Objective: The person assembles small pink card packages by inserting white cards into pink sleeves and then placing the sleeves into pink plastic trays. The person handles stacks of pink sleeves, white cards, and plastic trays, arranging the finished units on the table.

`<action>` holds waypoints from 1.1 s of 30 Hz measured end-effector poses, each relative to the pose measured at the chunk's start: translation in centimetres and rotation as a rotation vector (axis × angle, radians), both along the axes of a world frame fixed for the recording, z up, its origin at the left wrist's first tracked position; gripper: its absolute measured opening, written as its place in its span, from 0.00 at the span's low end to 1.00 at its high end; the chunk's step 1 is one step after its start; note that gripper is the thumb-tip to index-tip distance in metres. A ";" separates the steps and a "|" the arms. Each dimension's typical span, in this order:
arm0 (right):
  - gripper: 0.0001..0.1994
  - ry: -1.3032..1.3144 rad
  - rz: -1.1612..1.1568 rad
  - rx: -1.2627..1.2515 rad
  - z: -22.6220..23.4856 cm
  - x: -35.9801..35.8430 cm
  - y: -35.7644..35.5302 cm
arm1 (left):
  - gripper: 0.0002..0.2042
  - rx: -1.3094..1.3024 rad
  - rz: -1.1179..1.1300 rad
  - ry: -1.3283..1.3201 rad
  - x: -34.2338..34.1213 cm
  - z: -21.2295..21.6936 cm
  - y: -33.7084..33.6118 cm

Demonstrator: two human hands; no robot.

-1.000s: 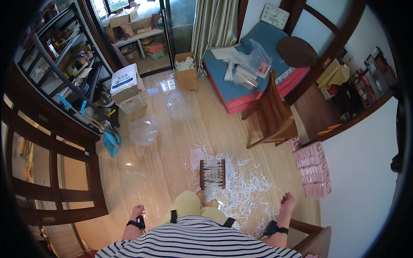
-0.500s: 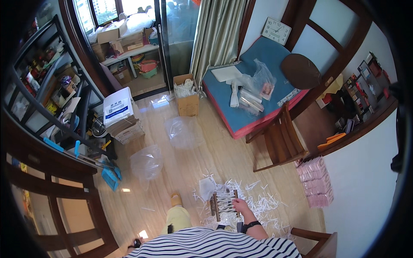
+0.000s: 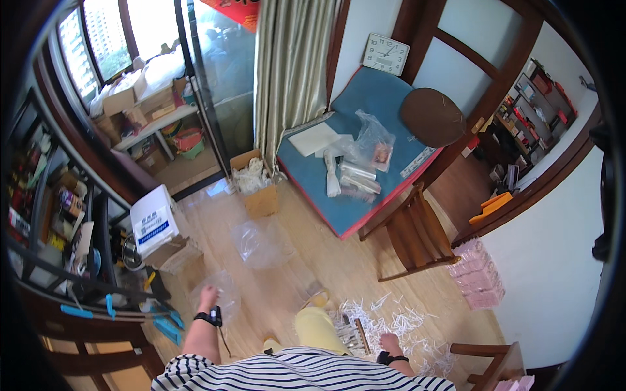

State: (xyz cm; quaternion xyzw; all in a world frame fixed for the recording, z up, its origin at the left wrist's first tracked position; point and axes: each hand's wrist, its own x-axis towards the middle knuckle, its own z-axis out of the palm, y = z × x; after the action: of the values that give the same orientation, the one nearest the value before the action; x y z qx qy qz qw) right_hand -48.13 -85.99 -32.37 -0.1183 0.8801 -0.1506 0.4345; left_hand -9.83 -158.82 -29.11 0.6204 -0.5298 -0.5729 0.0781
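My left hand point(image 3: 208, 298), with a dark band at the wrist, is stretched forward over a clear plastic bag point(image 3: 225, 290) on the floor. Its fingers are too small and blurred to read, and I cannot tell whether they touch the bag. Low on the right, my right hand point(image 3: 390, 343) has curled fingers; anything inside them is hidden. It is beside a small wooden frame point(image 3: 362, 335) with white strips across it, partly hidden by my leg. Loose white strips point(image 3: 398, 316) lie scattered around the frame.
Another clear bag point(image 3: 264, 244) lies farther off, near an open cardboard box point(image 3: 261, 199). A white package point(image 3: 155, 221) tops a stack at left, by a shelf. To the right are a blue-topped bed point(image 3: 313, 179), a wooden chair point(image 3: 414, 238) and pink bundles point(image 3: 477, 274).
My view has shifted and turned. My left arm has come into sight, reaching forward. The right hand has drawn off the wooden frame, and my leg now covers part of it.
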 end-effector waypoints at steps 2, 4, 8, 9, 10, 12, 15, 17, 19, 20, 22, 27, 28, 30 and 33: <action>0.14 -0.009 0.265 0.145 -1.3 -1.2 2.2 | 0.13 0.201 -0.073 -0.039 -6.9 -1.3 1.4; 0.12 0.108 0.338 0.035 -2.4 -2.8 3.1 | 0.21 0.341 -0.238 -0.046 -12.5 -2.3 3.5; 0.12 -0.238 -0.412 -0.643 -3.3 -10.3 1.0 | 0.24 0.543 -0.246 0.038 -20.5 -1.2 5.4; 0.12 -0.408 -0.308 -0.836 -2.8 -14.1 -0.1 | 0.24 0.590 -0.170 0.156 -22.2 -0.8 4.9; 0.11 -0.457 -0.334 -0.815 -2.5 -17.7 -2.3 | 0.20 0.655 -0.101 0.116 -25.1 -0.8 3.5; 0.09 -0.473 -0.675 -0.607 -1.2 -25.9 -8.3 | 0.14 0.617 -0.013 0.044 -32.9 -1.3 0.2; 0.10 0.223 -0.789 -0.445 4.1 -33.3 -17.2 | 0.10 0.335 -0.509 0.229 -47.5 -1.0 -5.8; 0.11 0.188 -0.816 -0.497 7.8 -36.6 -20.9 | 0.12 0.265 -0.383 0.131 -58.5 0.3 -8.7; 0.11 0.179 -0.875 -0.513 9.4 -37.5 -22.4 | 0.12 0.268 -0.267 0.259 -70.0 1.8 -11.0; 0.10 0.189 -0.921 -0.511 9.3 -37.2 -22.5 | 0.10 0.217 -0.370 0.194 -75.5 2.5 -12.3; 0.12 0.329 -0.811 -0.319 8.0 -35.6 -22.2 | 0.21 0.233 -0.229 0.199 -85.7 3.0 -12.5; 0.14 -0.124 -0.052 0.655 8.0 -22.6 -20.2 | 0.39 0.381 -0.358 0.224 -103.9 1.8 -14.6; 0.14 -0.203 -0.280 0.598 9.0 -20.8 -20.5 | 0.40 0.395 -0.374 0.229 -106.4 1.2 -15.0; 0.14 -0.242 -0.767 0.463 10.6 -19.6 -22.5 | 0.41 0.428 -0.409 0.179 -110.4 -0.7 -15.9; 0.14 -0.249 -1.044 0.358 13.2 -20.6 -26.5 | 0.37 0.419 -0.307 0.153 -114.5 -5.4 -16.5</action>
State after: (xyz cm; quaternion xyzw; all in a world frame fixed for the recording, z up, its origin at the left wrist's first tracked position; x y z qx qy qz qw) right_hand -68.76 -112.50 -19.13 0.4268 0.7758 -0.2066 0.4163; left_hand -124.33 -175.27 -34.48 0.4903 -0.4801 -0.7205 -0.1002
